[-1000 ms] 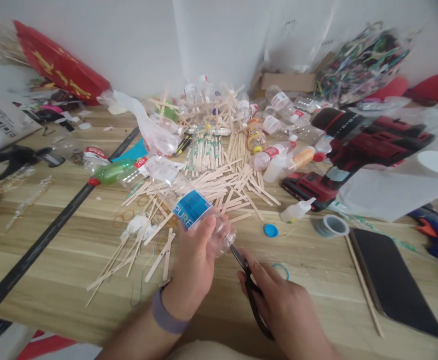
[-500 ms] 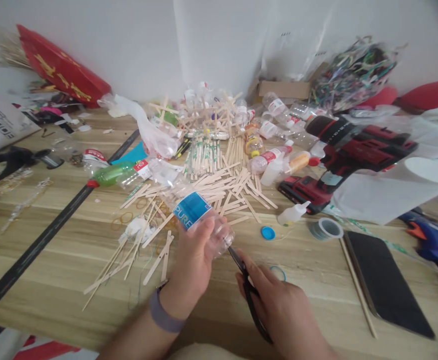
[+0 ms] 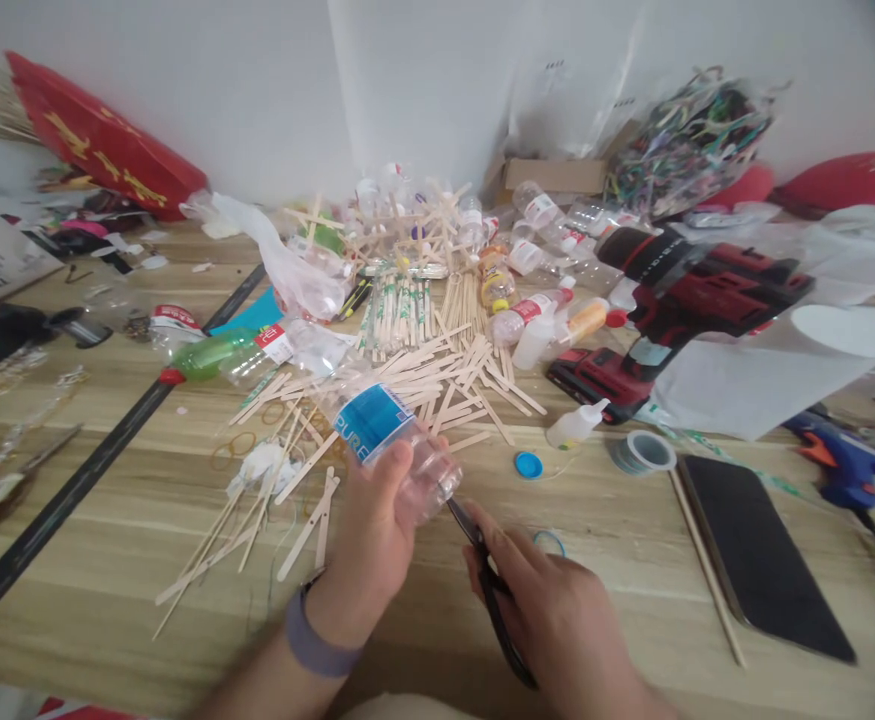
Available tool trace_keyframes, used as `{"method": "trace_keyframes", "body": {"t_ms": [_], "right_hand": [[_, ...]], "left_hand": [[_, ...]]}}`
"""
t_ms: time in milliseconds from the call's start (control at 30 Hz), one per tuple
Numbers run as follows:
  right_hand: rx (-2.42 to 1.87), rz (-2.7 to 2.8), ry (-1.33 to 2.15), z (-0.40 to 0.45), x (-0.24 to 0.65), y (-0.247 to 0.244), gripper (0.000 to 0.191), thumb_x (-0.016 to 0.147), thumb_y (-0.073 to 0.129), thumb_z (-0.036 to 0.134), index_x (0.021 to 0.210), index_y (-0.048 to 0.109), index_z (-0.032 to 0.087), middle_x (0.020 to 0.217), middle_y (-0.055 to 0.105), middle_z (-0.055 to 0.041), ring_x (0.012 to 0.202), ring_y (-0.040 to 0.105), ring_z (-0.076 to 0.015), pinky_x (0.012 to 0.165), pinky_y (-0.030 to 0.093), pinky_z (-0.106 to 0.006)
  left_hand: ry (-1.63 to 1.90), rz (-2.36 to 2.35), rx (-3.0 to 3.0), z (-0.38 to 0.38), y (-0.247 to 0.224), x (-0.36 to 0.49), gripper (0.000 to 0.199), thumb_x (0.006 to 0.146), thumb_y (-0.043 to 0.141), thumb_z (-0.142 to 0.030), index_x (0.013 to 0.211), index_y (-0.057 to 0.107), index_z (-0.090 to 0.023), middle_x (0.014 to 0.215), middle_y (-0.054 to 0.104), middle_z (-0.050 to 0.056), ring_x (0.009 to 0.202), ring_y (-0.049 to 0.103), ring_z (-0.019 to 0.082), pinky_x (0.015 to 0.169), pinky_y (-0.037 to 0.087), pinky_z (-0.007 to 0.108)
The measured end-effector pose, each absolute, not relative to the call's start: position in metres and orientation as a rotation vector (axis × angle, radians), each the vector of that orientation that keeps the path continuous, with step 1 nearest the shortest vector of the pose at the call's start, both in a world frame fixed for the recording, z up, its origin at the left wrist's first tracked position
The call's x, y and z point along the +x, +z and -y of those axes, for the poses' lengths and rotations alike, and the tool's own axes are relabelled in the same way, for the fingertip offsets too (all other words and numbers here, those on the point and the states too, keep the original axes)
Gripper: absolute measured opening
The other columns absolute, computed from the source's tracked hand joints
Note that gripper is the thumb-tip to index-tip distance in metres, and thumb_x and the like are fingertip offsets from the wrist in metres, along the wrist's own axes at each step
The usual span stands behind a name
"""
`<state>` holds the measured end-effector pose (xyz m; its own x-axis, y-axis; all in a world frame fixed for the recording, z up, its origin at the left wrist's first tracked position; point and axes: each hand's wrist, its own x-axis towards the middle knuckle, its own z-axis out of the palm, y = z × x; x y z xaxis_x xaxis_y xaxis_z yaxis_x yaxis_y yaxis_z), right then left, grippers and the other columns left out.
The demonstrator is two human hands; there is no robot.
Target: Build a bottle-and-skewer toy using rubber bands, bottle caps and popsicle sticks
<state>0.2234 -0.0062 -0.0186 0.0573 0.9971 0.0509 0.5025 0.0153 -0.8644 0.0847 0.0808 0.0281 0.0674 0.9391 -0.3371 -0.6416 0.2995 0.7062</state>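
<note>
Wrapped in my left hand (image 3: 381,515) is a clear plastic bottle (image 3: 433,478) with a blue "PURE" label, tilted so its near end faces my right hand. My right hand (image 3: 549,610) grips black-handled scissors (image 3: 493,590). Their dark tip touches the bottle's near end; whether it has pierced the plastic I cannot tell. Past the bottle lie loose wooden craft sticks (image 3: 456,375). Thin sticks and a crumpled white piece (image 3: 261,468) are left of my left hand. A blue ring (image 3: 549,543) lies just beyond my right hand.
A red-black drill (image 3: 662,310), small dropper bottle (image 3: 578,424), blue cap (image 3: 528,465), tape roll (image 3: 643,452), phone (image 3: 763,555) and blue glue gun (image 3: 849,460) are on the right. A black strip (image 3: 84,470) crosses the left side, near a pale-handled blade (image 3: 17,485) at another hand.
The view has shifted slightly, so the table things sit a little further left. At the left edge a pale-handled blade has come into view. Both my hands keep their holds.
</note>
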Motion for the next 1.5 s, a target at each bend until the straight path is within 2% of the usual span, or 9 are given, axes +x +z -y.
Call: {"method": "trace_keyframes", "body": {"t_ms": [67, 300, 500, 567, 733, 833, 1000, 1233, 1500], "right_hand": [[-1.571, 1.521, 0.878, 0.004, 0.224, -0.014, 0.043, 0.089, 0.056, 0.045, 0.120, 0.071, 0.019, 0.068, 0.069, -0.0059, 0.043, 0.052, -0.0118, 0.041, 0.034, -0.021], [-0.877, 0.785, 2.106, 0.018, 0.216, -0.003, 0.067, 0.089, 0.045, 0.069, 0.126, 0.060, 0.015, 0.046, 0.036, 0.0115, 0.026, 0.025, -0.0048, 0.029, 0.023, -0.016], [-1.717, 1.674, 0.674, 0.008, 0.222, -0.016, 0.040, 0.091, 0.050, 0.037, 0.122, 0.069, 0.021, 0.072, 0.069, -0.0066, 0.043, 0.050, -0.0115, 0.040, 0.029, -0.022], [-1.763, 1.697, 0.562, 0.005, 0.224, -0.014, 0.040, 0.091, 0.050, 0.036, 0.122, 0.070, 0.020, 0.069, 0.069, -0.0071, 0.044, 0.052, -0.0134, 0.041, 0.029, -0.024], [-1.087, 0.855, 2.007, 0.010, 0.223, -0.016, 0.056, 0.092, 0.049, 0.058, 0.126, 0.063, 0.016, 0.049, 0.046, 0.0083, 0.027, 0.032, -0.0054, 0.029, 0.024, -0.018], [-0.557, 0.414, 2.329, 0.014, 0.222, -0.019, 0.055, 0.087, 0.058, 0.060, 0.124, 0.063, 0.020, 0.045, 0.040, 0.0130, 0.021, 0.023, -0.0022, 0.026, 0.022, -0.015], [-1.122, 0.831, 1.896, 0.015, 0.218, -0.005, 0.052, 0.091, 0.057, 0.054, 0.123, 0.064, 0.014, 0.052, 0.046, 0.0081, 0.030, 0.032, -0.0028, 0.031, 0.022, -0.015], [-1.554, 1.703, 0.765, 0.006, 0.215, 0.004, 0.036, 0.089, 0.053, 0.025, 0.120, 0.070, 0.022, 0.076, 0.074, -0.0039, 0.056, 0.066, -0.0158, 0.054, 0.049, -0.023], [-1.672, 1.859, 0.483, 0.004, 0.218, 0.001, 0.031, 0.092, 0.052, 0.027, 0.118, 0.069, 0.026, 0.079, 0.078, -0.0030, 0.050, 0.069, -0.0157, 0.046, 0.046, -0.021]], "left_hand": [[1.258, -0.871, 0.442, -0.080, 0.027, 0.085, 0.047, 0.058, 0.089, -0.042, 0.093, 0.070, -0.016, 0.087, 0.074, 0.006, 0.086, 0.070, 0.023, 0.076, 0.058, 0.034], [1.145, -0.782, 0.360, -0.082, 0.035, 0.083, 0.050, 0.057, 0.086, -0.050, 0.089, 0.074, -0.013, 0.087, 0.074, 0.007, 0.082, 0.071, 0.022, 0.078, 0.059, 0.034], [1.275, -0.858, 0.507, -0.083, 0.024, 0.085, 0.035, 0.066, 0.084, -0.041, 0.087, 0.070, -0.017, 0.084, 0.073, 0.003, 0.080, 0.070, 0.019, 0.076, 0.059, 0.032], [1.319, -0.864, 0.558, -0.083, 0.021, 0.086, 0.030, 0.068, 0.083, -0.037, 0.088, 0.069, -0.019, 0.084, 0.072, 0.001, 0.081, 0.070, 0.018, 0.077, 0.058, 0.032], [1.192, -0.831, 0.378, -0.086, 0.023, 0.085, 0.031, 0.070, 0.081, -0.034, 0.092, 0.069, -0.015, 0.090, 0.072, 0.006, 0.083, 0.071, 0.021, 0.076, 0.061, 0.033], [1.077, -0.799, 0.246, -0.095, 0.030, 0.080, 0.021, 0.082, 0.067, -0.031, 0.091, 0.068, -0.012, 0.089, 0.073, 0.009, 0.081, 0.072, 0.021, 0.074, 0.062, 0.033], [1.124, -0.756, 0.070, -0.111, 0.036, 0.072, 0.019, 0.091, 0.056, -0.030, 0.088, 0.065, -0.014, 0.081, 0.071, 0.007, 0.078, 0.071, 0.019, 0.075, 0.062, 0.032], [1.142, -0.795, 0.116, -0.109, 0.032, 0.075, 0.015, 0.086, 0.066, -0.030, 0.085, 0.063, -0.015, 0.078, 0.068, 0.005, 0.069, 0.068, 0.017, 0.072, 0.061, 0.033], [1.181, -0.892, 0.168, -0.102, 0.038, 0.085, 0.018, 0.089, 0.062, -0.030, 0.083, 0.065, -0.014, 0.074, 0.071, 0.005, 0.067, 0.069, 0.018, 0.066, 0.060, 0.030]]}}
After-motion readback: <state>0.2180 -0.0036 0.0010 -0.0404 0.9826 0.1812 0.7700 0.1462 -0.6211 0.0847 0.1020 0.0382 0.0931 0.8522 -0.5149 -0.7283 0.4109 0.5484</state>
